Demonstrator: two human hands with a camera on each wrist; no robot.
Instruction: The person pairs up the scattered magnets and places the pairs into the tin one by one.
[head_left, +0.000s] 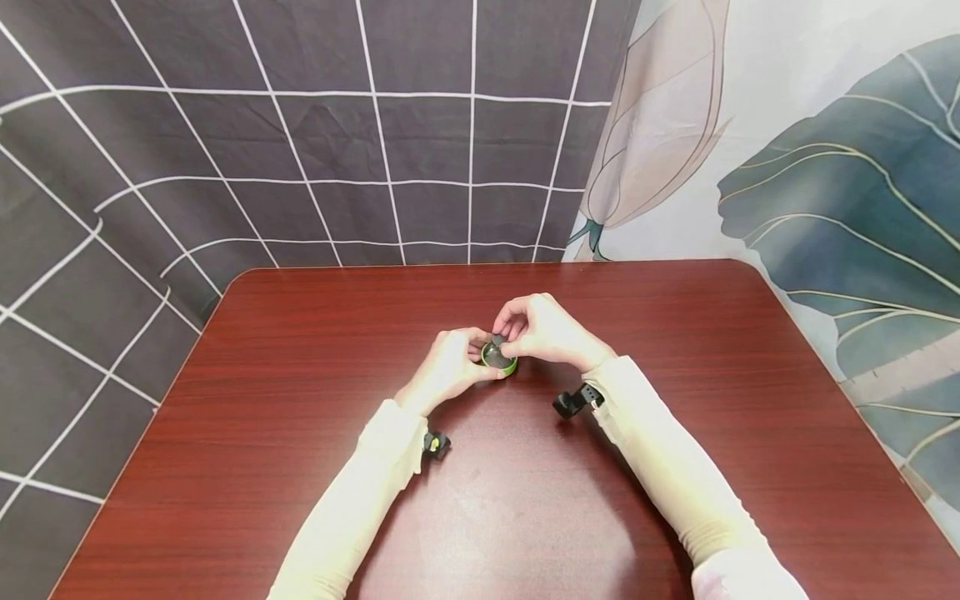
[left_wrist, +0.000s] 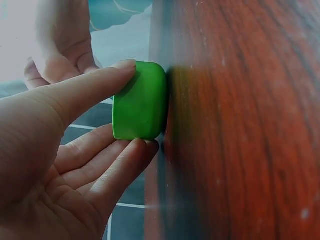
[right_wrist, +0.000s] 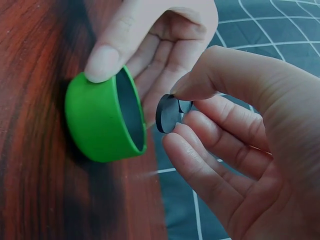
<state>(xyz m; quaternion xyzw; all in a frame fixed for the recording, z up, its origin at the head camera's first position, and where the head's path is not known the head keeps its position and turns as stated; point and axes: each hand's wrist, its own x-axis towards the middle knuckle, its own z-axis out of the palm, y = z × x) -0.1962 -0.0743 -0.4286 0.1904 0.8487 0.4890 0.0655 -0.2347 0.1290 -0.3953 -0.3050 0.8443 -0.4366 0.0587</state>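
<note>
A small round green cup (right_wrist: pixel 100 117) with a dark inside stands on the table. My left hand (head_left: pixel 450 365) grips it by the sides, thumb on one side and fingers on the other, as the left wrist view shows with the green wall (left_wrist: pixel 142 102). Just over the cup's mouth, my right hand (head_left: pixel 553 333) pinches a flat black disc (right_wrist: pixel 168 114) between thumb and fingers. A second dark piece (right_wrist: pixel 185 106) shows behind that disc, partly hidden by the fingers. In the right wrist view the disc is apart from the cup's rim.
Both hands work over a reddish-brown wooden table (head_left: pixel 300 400). Behind it hangs a dark grey cloth (head_left: pixel 420 137) with white grid lines, and a leaf-patterned curtain (head_left: pixel 825 233) hangs at the right. Black wrist cameras are strapped to both wrists.
</note>
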